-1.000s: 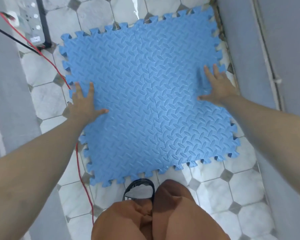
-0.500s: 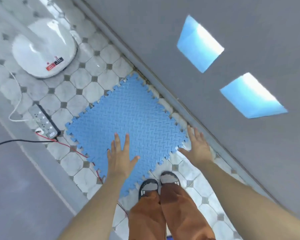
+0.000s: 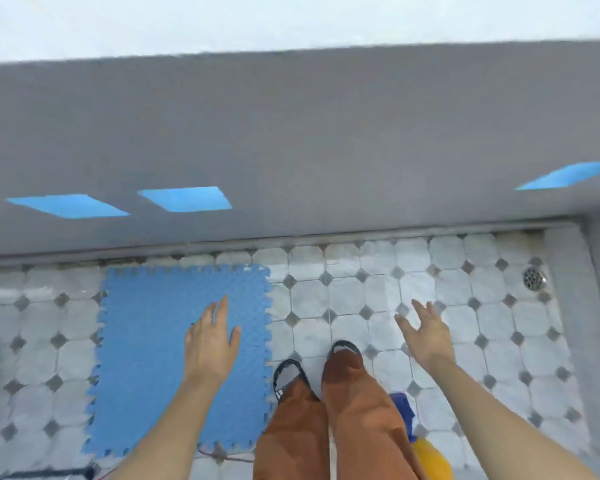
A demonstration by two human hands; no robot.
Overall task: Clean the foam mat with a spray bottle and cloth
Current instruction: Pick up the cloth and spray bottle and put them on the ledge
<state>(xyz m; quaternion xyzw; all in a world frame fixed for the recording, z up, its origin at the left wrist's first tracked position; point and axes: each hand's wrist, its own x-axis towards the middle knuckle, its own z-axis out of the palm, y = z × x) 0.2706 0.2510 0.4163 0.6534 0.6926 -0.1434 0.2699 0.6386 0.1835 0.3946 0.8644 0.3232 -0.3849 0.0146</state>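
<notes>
The blue foam mat with jigsaw edges lies flat on the tiled floor, left of my feet and close to the grey wall. My left hand hovers over the mat's right part, fingers spread, holding nothing. My right hand is out over bare tiles to the right, also open and empty. Behind my right leg, at the bottom, a dark blue thing and a yellow thing show partly; they are too hidden and blurred to name as bottle or cloth.
A grey wall runs along the far side, with a grey ledge on the right. A floor drain sits in the far right corner. A red wire and a black cable lie near the mat's near edge.
I have risen from pressing both hands on the mat to standing. The view has swung right, so the mat now lies to my left and my right hand is off it.
</notes>
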